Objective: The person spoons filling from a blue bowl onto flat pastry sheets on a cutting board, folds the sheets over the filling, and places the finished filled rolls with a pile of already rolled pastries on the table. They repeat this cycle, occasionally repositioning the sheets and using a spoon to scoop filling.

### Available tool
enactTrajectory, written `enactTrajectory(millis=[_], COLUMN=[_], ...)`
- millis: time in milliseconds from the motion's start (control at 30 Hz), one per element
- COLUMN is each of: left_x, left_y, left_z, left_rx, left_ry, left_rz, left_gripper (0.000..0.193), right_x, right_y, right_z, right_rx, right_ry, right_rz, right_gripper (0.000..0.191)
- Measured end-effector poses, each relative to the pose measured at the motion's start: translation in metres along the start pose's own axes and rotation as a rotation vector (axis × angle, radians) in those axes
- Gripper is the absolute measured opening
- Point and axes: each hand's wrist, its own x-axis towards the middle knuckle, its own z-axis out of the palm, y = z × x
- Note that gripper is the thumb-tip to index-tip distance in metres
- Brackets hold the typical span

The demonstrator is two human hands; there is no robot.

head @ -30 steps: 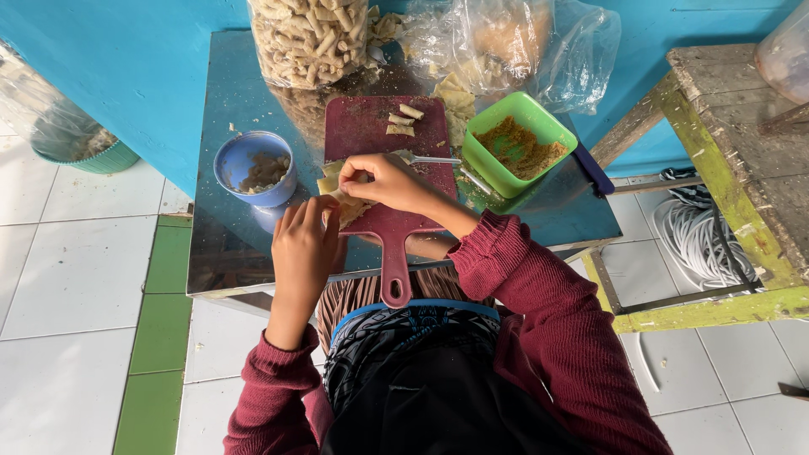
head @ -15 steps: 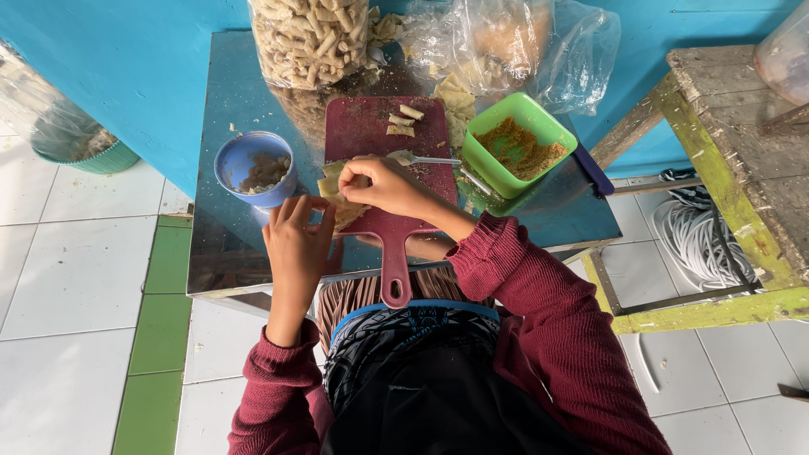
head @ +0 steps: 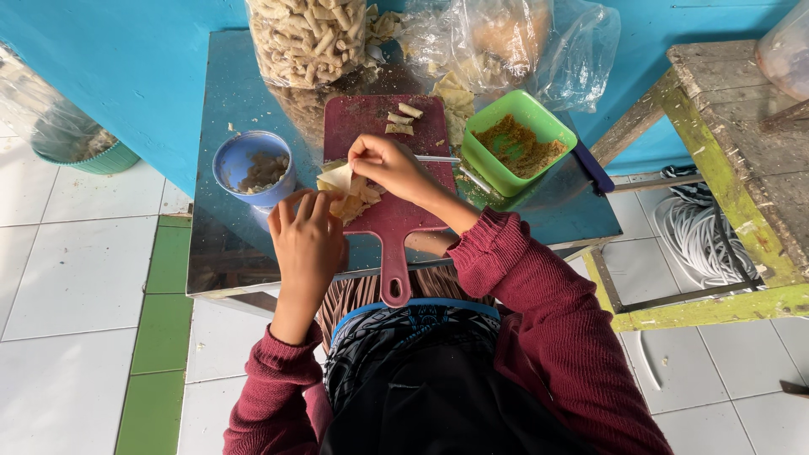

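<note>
A dark red cutting board [head: 396, 215] lies on a shiny metal table [head: 219, 253], handle toward me. On its left part sits a small stack of pale wrapper sheets [head: 358, 202]. My right hand [head: 389, 165] pinches the top wrapper sheet [head: 337, 177] and lifts its corner. My left hand [head: 305, 236] rests on the stack's near left edge, fingers bent onto the sheets. Two small finished rolls [head: 402, 120] lie at the board's far end. A metal spoon [head: 438, 159] lies across the board behind my right hand.
A blue cup [head: 251, 168] with brownish paste stands left of the board. A green tub [head: 514, 141] of brown filling stands to the right. Clear bags of rolled snacks [head: 308, 38] fill the table's far side. A worn wooden bench [head: 742, 152] is at right.
My right hand has peeled the top wrapper up off the stack. My left hand has shifted slightly toward the stack's edge.
</note>
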Motion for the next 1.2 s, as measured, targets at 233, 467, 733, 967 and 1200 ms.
enactTrajectory(millis=[233,467,733,967,1200], left_x=[0.003,0.013,0.035,0.028,0.027], left_y=[0.006,0.012,0.022,0.012,0.014], left_z=[-0.005,-0.011,0.023,0.065,0.069], left_rx=[0.044,-0.016,-1.580,-1.654,-1.725], left_ry=[-0.045,-0.044,-0.412,-0.488,-0.469], left_rz=[-0.006,-0.065,-0.517,-0.631,-0.655], left_gripper=[0.015,0.014,0.041,0.036,0.033], right_x=[0.006,0.000,-0.036,-0.062,-0.082], right_y=[-0.017,-0.063,-0.084,-0.092,-0.090], right_z=[-0.024,-0.068,-0.048,-0.041,-0.047], right_rx=[0.289,0.391,-0.091,-0.453,0.442], right_ry=[0.203,0.311,0.071,0.091,0.025], right_rz=[0.157,0.094,-0.003,-0.067,0.449], right_gripper=[0.012,0.009,0.013,0.021,0.035])
